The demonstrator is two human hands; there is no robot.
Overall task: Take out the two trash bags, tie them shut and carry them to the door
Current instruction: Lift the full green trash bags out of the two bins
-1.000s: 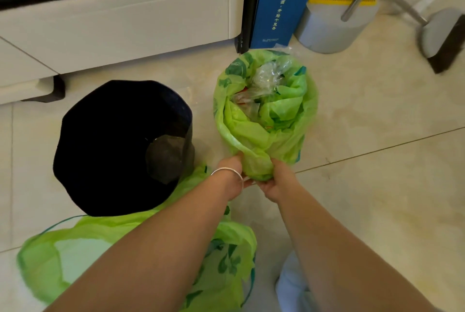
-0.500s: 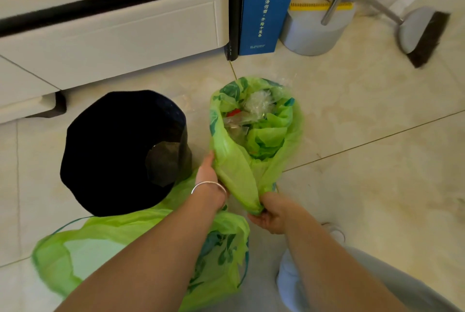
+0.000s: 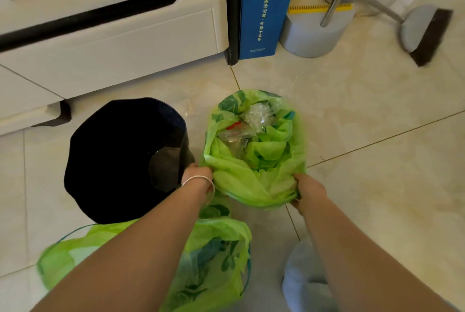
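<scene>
Pale glossy floor tiles [image 3: 377, 186] fill most of the frame, with a white cabinet [image 3: 113, 42] across the upper left and a blue box [image 3: 264, 10] leaning against its corner at top centre. A grey dustpan [image 3: 314, 32] and a broom [image 3: 425, 32] sit in the upper right.

At centre stands a green trash bag [image 3: 254, 148], mouth gaping, with clear plastic and a scrap of red showing inside. The left hand [image 3: 198, 178] grips the bag's near-left rim and the right hand [image 3: 307, 188] the near-right rim; both are closed on bunched plastic, pulling the mouth wide rather than drawing it in. A white bangle [image 3: 201, 182] circles the left wrist. Just left of the bag is a black bin [image 3: 125, 158], apparently empty. A second green bag [image 3: 208, 261] slumps in the lower centre under the left forearm, also untied.

Tying looks like the step in hand, and neither bag is shut yet. The main risk seems to be the thin film: a hard tug on two narrow handfuls could stretch or tear the rim. With the far edge of the mouth loose and the contents sitting high, lifting before knotting could tip light plastic out onto the floor. The slumped second bag may also spill if a foot or forearm nudges it.
</scene>
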